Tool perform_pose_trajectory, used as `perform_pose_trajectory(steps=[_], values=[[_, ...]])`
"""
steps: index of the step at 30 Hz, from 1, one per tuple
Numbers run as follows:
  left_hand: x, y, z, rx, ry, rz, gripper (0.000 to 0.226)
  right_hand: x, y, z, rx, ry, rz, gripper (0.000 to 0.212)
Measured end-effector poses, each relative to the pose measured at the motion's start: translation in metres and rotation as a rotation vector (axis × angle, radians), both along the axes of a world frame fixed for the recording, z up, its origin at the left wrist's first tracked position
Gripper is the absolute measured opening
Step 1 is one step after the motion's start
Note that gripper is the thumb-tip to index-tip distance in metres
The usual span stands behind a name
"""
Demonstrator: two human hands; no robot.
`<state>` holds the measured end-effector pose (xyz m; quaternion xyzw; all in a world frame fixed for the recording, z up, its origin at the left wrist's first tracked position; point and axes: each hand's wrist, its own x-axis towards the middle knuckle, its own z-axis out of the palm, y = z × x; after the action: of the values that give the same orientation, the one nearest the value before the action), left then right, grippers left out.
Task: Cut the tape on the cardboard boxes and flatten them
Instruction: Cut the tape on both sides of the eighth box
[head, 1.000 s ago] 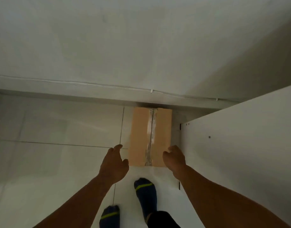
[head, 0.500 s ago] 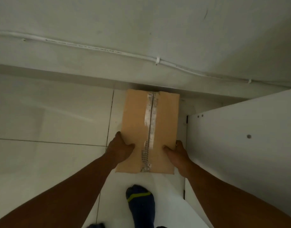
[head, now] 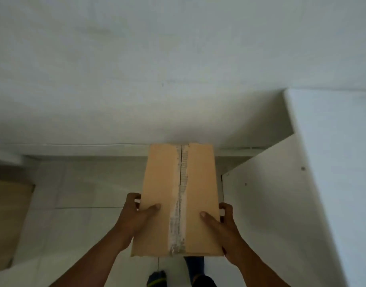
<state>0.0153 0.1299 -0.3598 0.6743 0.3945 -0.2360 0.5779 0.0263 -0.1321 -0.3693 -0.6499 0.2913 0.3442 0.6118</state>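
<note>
We've got the tan oblong cardboard box [head: 161,183] held above the tiled floor [head: 84,193], left hand [head: 132,218] and right hand [head: 225,226] each gripping a long side at our end, thumbs on top. The long axis and the whitish tape seam [head: 179,214] run straight away from us. It's blurry, but the tape is probably uncut.

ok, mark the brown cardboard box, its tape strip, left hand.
brown cardboard box [head: 159,183]: head view, left top flap.
whitish tape strip [head: 181,193]: head view, mid seam.
left hand [head: 134,218]: head view, back of hand.

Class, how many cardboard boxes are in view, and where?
1 certain: the cardboard box, gripped between the left hand and right hand. The blurred tan shape at the left edge may be another.
</note>
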Motion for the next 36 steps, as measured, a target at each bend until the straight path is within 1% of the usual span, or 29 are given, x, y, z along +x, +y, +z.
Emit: perform_pose_trajectory(steps=[2, 5, 8, 11, 13, 15, 18, 22, 26, 29, 30, 33, 36], values=[[-0.004, 0.001, 0.069, -0.047, -0.061, 0.024, 0.050, -0.012, -0.005, 0.067, 0.011, -0.053, 0.005, 0.064], [-0.008, -0.001, 0.163, -0.138, -0.170, 0.051, 0.073, -0.022, -0.018, 0.161, 0.056, -0.146, 0.024, 0.065], [-0.013, -0.018, 0.236, -0.243, -0.299, 0.025, 0.085, -0.028, -0.044, 0.241, 0.095, -0.243, 0.009, 0.066], [-0.021, -0.048, 0.284, -0.358, -0.352, -0.059, 0.103, -0.035, -0.081, 0.303, 0.098, -0.312, -0.004, 0.069], [-0.026, -0.072, 0.302, -0.433, -0.390, -0.129, 0.108, -0.041, -0.112, 0.333, 0.093, -0.339, -0.018, 0.070], [-0.029, -0.102, 0.315, -0.465, -0.423, -0.160, 0.110, -0.047, -0.145, 0.356, 0.083, -0.358, -0.033, 0.070], [-0.032, -0.158, 0.329, -0.499, -0.459, -0.163, 0.111, -0.056, -0.196, 0.371, 0.071, -0.376, -0.062, 0.068], [-0.030, -0.240, 0.324, -0.540, -0.465, -0.120, 0.109, -0.057, -0.271, 0.364, 0.068, -0.379, -0.110, 0.069], [-0.017, -0.327, 0.301, -0.568, -0.422, -0.101, 0.097, -0.042, -0.355, 0.340, 0.060, -0.361, -0.133, 0.076], [-0.005, -0.395, 0.281, -0.567, -0.401, -0.042, 0.077, -0.019, -0.418, 0.319, 0.063, -0.328, -0.126, 0.071], [-0.003, -0.412, 0.275, -0.563, -0.392, -0.008, 0.074, -0.012, -0.434, 0.313, 0.062, -0.312, -0.118, 0.071], [-0.002, -0.456, 0.263, -0.522, -0.363, 0.095, 0.069, 0.005, -0.473, 0.298, 0.078, -0.251, -0.060, 0.071], [-0.006, -0.480, 0.256, -0.458, -0.341, 0.171, 0.066, 0.017, -0.493, 0.287, 0.079, -0.218, 0.013, 0.069]])
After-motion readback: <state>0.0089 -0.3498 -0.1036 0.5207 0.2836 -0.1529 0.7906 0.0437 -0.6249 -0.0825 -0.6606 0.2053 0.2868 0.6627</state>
